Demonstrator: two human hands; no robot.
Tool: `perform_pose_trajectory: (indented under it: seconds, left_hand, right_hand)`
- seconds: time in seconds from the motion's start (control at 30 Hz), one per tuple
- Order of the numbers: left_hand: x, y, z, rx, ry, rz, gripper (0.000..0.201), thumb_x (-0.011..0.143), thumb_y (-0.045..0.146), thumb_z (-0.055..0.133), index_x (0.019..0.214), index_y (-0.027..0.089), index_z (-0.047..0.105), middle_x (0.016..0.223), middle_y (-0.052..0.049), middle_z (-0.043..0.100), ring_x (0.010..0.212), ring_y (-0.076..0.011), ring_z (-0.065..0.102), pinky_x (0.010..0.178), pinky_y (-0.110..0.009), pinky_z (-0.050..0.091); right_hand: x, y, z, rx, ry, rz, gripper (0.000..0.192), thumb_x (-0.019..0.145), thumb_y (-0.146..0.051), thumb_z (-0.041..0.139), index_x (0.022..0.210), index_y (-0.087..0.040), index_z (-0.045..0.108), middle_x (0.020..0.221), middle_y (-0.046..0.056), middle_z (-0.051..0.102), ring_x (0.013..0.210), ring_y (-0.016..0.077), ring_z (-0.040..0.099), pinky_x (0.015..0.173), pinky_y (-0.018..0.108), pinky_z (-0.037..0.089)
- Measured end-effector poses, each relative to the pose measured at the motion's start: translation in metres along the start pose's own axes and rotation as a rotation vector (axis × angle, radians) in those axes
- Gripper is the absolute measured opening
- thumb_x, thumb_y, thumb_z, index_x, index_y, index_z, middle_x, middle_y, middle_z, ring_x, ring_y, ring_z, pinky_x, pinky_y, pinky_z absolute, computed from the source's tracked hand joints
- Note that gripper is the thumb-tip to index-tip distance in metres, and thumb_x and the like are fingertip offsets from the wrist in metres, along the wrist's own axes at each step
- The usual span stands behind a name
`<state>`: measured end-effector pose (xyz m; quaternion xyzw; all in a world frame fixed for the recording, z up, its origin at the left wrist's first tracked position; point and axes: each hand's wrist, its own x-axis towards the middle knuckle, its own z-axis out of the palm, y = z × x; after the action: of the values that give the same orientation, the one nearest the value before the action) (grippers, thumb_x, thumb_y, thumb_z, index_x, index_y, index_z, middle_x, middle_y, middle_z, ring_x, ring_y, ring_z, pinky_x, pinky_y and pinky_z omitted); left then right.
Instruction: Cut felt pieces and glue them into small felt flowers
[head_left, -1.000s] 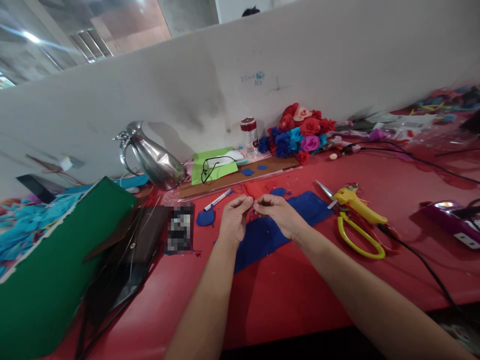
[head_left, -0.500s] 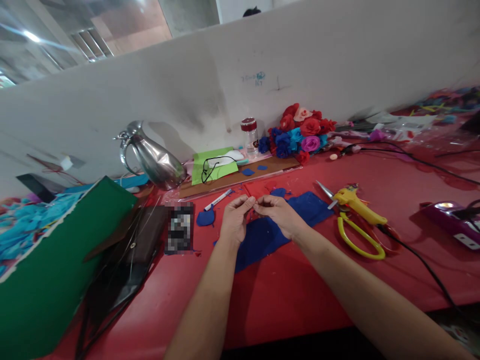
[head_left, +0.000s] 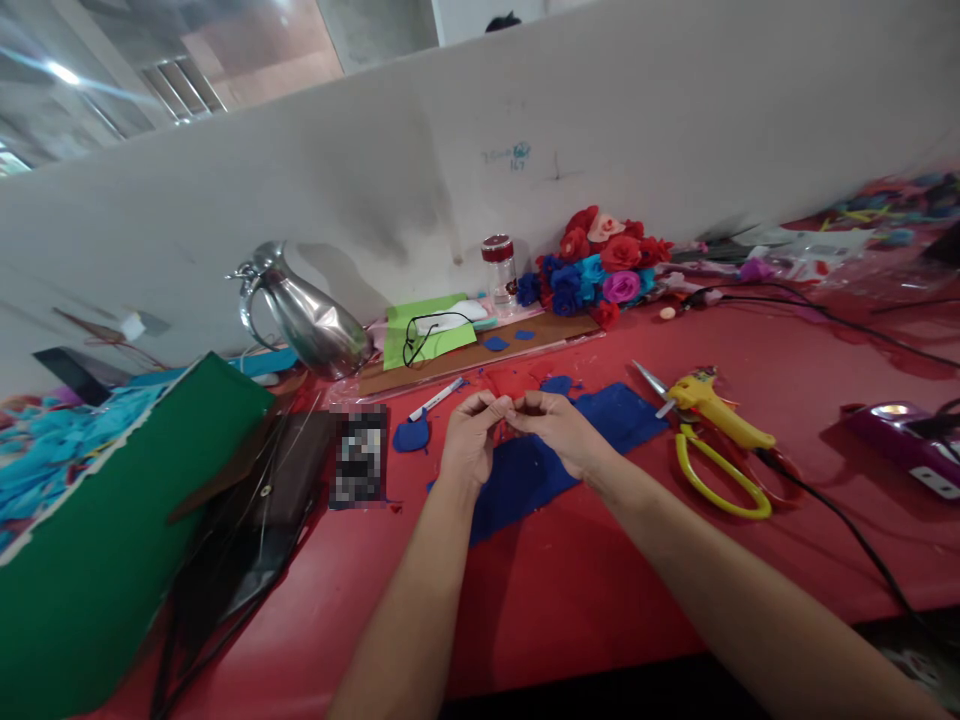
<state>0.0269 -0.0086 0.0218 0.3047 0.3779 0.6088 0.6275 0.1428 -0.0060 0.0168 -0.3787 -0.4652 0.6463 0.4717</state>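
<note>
My left hand [head_left: 469,440] and my right hand [head_left: 559,428] meet fingertip to fingertip over the red table [head_left: 600,590]. Together they pinch a small red piece of material [head_left: 511,412] between thumbs and forefingers. Most of that piece is hidden by my fingers. Under my hands lies a blue sheet of felt [head_left: 555,450]. A red sheet [head_left: 514,380] and small blue cut petals [head_left: 411,436] lie just beyond my hands.
Yellow-handled scissors [head_left: 716,475] and a yellow glue gun [head_left: 712,405] lie to the right, with a black cable running off. A metal jug [head_left: 311,315], a green box [head_left: 112,540], a dark folder [head_left: 255,510], a marker [head_left: 435,398] and a bunch of paper roses [head_left: 596,265] stand around.
My fingers have shifted slightly on the small red piece. The red sheet behind my hands now looks more crumpled. My arms stay where they were.
</note>
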Motion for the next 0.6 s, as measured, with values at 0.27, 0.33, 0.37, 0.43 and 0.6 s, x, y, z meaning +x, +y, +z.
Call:
perform_pose_trajectory:
  seconds: [0.27,0.33,0.37,0.43,0.6]
  left_hand:
    - [-0.0015,0.0013,0.0006,0.028,-0.002,-0.013,0.034,0.043,0.025,0.086,0.048,0.015,0.054,0.05,0.005,0.053,0.053,-0.0054,0.047,0.057,-0.019,0.04]
    - [-0.0017,0.002,0.0009,0.027,-0.008,-0.015,0.035,0.043,0.024,0.086,0.047,0.015,0.053,0.049,0.005,0.053,0.052,-0.0055,0.048,0.057,-0.019,0.04]
    - [-0.0016,0.0021,0.001,0.028,-0.007,-0.016,0.035,0.043,0.023,0.086,0.047,0.015,0.052,0.049,0.005,0.053,0.052,-0.0055,0.048,0.058,-0.019,0.04]
    - [-0.0014,0.0019,0.0008,0.032,-0.005,-0.021,0.036,0.044,0.022,0.085,0.047,0.015,0.051,0.049,0.005,0.053,0.052,-0.0056,0.049,0.058,-0.019,0.041]
    - [-0.0019,0.0007,0.001,0.014,0.009,-0.03,0.036,0.044,0.021,0.085,0.05,0.015,0.05,0.05,0.006,0.054,0.053,-0.0058,0.051,0.058,-0.019,0.041]
  right_hand:
    - [-0.0003,-0.0008,0.0001,-0.01,0.002,0.003,0.029,0.053,-0.038,0.078,0.06,-0.018,0.059,0.06,-0.004,0.056,0.06,0.0104,0.047,0.066,0.028,0.037]
    - [-0.0004,-0.0005,0.0,-0.018,-0.003,-0.008,0.028,0.055,-0.037,0.078,0.059,-0.018,0.058,0.06,-0.004,0.055,0.06,0.0105,0.047,0.065,0.028,0.037]
    - [-0.0005,-0.0002,0.0001,-0.021,-0.006,-0.013,0.028,0.056,-0.037,0.077,0.059,-0.018,0.057,0.059,-0.004,0.055,0.06,0.0107,0.047,0.065,0.028,0.037]
    - [-0.0006,0.0003,0.0004,-0.027,-0.01,-0.016,0.028,0.057,-0.037,0.077,0.058,-0.019,0.055,0.058,-0.005,0.053,0.06,0.011,0.046,0.065,0.029,0.037]
    - [-0.0006,0.0013,0.0016,-0.041,-0.002,-0.018,0.026,0.057,-0.037,0.076,0.06,-0.019,0.058,0.058,-0.005,0.052,0.061,0.0111,0.045,0.065,0.029,0.037]
